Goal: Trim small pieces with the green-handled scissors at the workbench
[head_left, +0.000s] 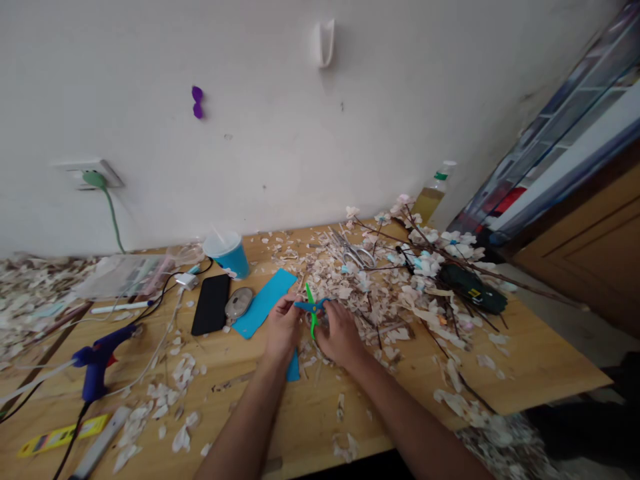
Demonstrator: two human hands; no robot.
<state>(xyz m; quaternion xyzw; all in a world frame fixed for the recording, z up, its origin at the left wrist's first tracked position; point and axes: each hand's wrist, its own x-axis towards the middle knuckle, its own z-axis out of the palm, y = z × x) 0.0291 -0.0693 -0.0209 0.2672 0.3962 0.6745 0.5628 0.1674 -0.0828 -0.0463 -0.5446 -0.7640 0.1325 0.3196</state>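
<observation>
Small scissors (313, 307) with green and blue parts are between my two hands, their blades spread apart. My right hand (340, 332) is closed on the scissors from the right. On the other side, my left hand (283, 325) is closed with the fingertips near the blue blade; whatever it pinches is too small to make out. A bright blue sheet (265, 303) lies on the table behind and left of my left hand, and a smaller blue piece (293, 368) lies below the hands.
White petal scraps (325, 267), silver scissors (356, 253) and flowered branches (435, 250) spread behind and right. Leftward are a round container (239, 303), black phone (211, 305), blue cup (230, 255) and blue glue gun (100, 360) with cords. A bottle (430, 197) stands at the back right.
</observation>
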